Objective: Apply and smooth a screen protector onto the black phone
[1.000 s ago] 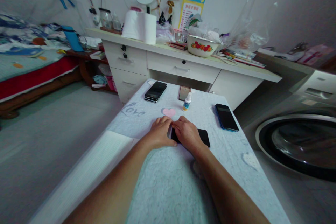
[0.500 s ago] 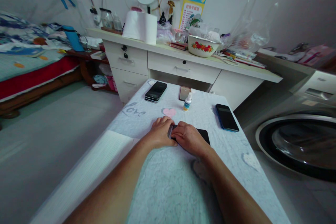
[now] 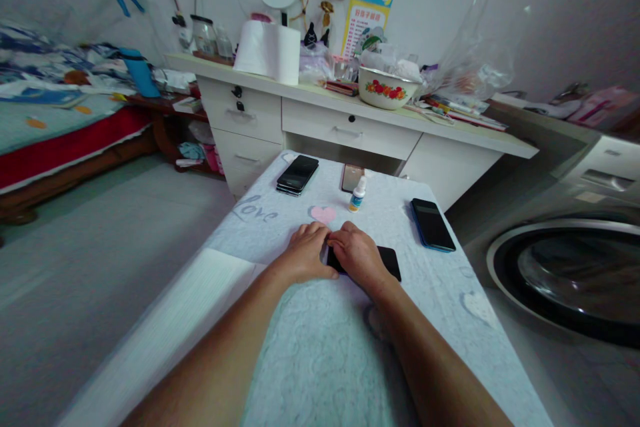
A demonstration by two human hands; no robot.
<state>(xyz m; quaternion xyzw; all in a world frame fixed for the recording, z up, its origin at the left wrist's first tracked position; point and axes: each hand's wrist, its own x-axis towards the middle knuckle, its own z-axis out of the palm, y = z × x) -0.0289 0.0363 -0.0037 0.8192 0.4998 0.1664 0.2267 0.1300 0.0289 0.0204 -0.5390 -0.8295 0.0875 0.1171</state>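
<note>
A black smartphone (image 3: 389, 261) lies flat on the cloth-covered table, its screen up. Around its left end my left hand (image 3: 306, 255) is closed, the thumb at the near edge and the fingers by the far corner. My right hand (image 3: 356, 250) rests over the phone's left half with its fingers curled together near the top edge. Whatever those fingers pinch, if anything, is hidden. Just beyond the hands stands a small white spray bottle (image 3: 357, 195) with a blue and orange label.
A stack of phones (image 3: 298, 173) lies at the table's far left. Behind the bottle is a gold-coloured phone (image 3: 352, 177), and to the right another dark phone (image 3: 433, 224) in blue. A white desk (image 3: 350, 130) borders the far end; a washing machine (image 3: 575, 247) stands right.
My right hand has shifted slightly up toward the phone's far edge, showing more of the screen below it. My left hand stays at the phone's left end.
</note>
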